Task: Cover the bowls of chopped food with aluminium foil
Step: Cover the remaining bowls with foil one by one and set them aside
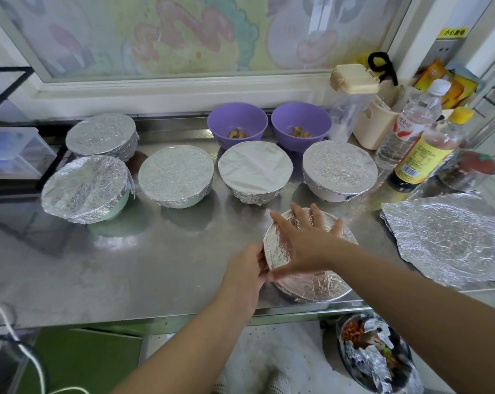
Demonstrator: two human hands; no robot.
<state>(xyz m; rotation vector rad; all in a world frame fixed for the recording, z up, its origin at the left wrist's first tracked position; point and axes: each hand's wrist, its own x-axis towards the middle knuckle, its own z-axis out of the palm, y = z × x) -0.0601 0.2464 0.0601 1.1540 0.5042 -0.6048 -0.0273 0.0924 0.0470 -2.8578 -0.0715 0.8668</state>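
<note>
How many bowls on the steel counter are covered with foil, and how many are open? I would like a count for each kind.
Foil-covered bowls: 6
Open purple bowls: 2
Total: 8

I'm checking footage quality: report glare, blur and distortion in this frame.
Head view: wide-angle bending curves the counter edge and window frame; soft daylight glare whitens the smoothest foil-covered bowl; the right hand is slightly motion-blurred; corners are soft.

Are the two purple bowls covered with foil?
No, both purple bowls are open at the top, with bits of chopped food showing inside.
</note>
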